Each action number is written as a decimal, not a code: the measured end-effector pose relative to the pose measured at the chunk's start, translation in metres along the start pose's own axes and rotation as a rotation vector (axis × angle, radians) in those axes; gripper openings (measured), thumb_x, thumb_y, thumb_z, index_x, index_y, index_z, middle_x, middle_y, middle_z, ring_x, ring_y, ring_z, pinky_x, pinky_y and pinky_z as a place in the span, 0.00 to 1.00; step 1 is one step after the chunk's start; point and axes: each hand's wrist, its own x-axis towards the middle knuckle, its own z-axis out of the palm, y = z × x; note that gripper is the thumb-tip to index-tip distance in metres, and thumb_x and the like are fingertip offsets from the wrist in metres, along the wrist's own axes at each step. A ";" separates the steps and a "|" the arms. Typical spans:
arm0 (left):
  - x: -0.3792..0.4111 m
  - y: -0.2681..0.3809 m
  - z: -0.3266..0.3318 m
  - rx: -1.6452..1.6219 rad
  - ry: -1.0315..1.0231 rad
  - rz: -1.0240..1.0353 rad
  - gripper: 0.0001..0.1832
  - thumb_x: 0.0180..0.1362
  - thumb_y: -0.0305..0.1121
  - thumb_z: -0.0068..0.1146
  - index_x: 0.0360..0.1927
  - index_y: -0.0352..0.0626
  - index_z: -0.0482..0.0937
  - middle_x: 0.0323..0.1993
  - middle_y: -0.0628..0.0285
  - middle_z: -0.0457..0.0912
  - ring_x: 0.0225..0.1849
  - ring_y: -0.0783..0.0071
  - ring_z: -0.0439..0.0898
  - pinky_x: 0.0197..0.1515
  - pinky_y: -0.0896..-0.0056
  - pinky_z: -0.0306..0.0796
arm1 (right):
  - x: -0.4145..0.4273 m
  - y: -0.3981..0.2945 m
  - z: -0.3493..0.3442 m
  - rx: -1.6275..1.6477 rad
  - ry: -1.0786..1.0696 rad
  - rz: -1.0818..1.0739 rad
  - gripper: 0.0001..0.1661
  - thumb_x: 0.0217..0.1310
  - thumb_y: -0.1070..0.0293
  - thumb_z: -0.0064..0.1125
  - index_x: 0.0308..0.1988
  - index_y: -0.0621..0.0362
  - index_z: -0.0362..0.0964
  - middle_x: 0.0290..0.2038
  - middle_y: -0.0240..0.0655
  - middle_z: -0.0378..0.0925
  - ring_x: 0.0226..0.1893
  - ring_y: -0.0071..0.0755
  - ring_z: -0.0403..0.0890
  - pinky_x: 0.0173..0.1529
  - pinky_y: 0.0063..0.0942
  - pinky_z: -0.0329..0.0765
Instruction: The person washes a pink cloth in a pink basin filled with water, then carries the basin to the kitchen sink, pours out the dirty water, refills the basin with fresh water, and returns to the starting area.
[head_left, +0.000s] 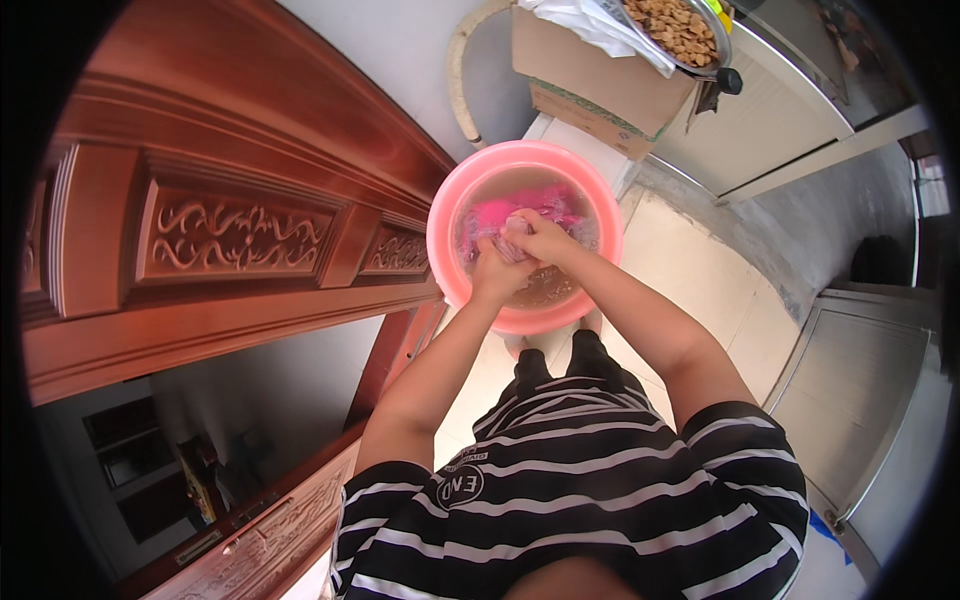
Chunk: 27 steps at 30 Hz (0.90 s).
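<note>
A pink plastic basin (442, 292) holds cloudy water with suds at its edges. Over the middle of the basin, my left hand (499, 270) and my right hand (541, 238) grip a bunched light pink cloth (516, 229) between them. The two hands are close together, and the cloth bulges out between their fingers. Bright pink fabric (506, 208) lies partly under the water just beyond the hands. How far the held cloth hangs down is hidden by my hands.
A carved reddish wooden door (240, 229) stands close at the left. Beyond the basin, a cardboard box (600, 82) bears a white plastic bag (581, 22) and a metal pan of brown food pieces (673, 31). A pale hose (456, 67) runs along the wall. Cabinets stand at the right.
</note>
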 end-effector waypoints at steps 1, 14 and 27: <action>0.003 0.004 -0.002 0.016 -0.042 0.029 0.37 0.37 0.41 0.75 0.44 0.33 0.65 0.36 0.51 0.76 0.31 0.68 0.80 0.32 0.68 0.75 | -0.008 -0.004 -0.012 0.140 -0.030 0.028 0.24 0.55 0.58 0.62 0.49 0.53 0.65 0.37 0.37 0.74 0.41 0.32 0.76 0.32 0.23 0.77; 0.051 -0.034 0.056 0.433 0.021 0.110 0.41 0.44 0.41 0.67 0.62 0.41 0.63 0.60 0.43 0.66 0.61 0.49 0.67 0.62 0.59 0.61 | 0.046 0.058 -0.177 1.004 0.593 0.227 0.29 0.54 0.59 0.66 0.51 0.52 0.59 0.36 0.36 0.76 0.31 0.32 0.79 0.32 0.30 0.80; 0.073 -0.057 0.059 0.759 -0.167 -0.135 0.36 0.51 0.37 0.60 0.65 0.54 0.60 0.60 0.51 0.66 0.52 0.52 0.75 0.55 0.56 0.70 | 0.026 0.087 -0.113 0.082 0.459 -0.215 0.17 0.53 0.68 0.60 0.44 0.62 0.73 0.37 0.41 0.76 0.29 0.32 0.77 0.35 0.28 0.74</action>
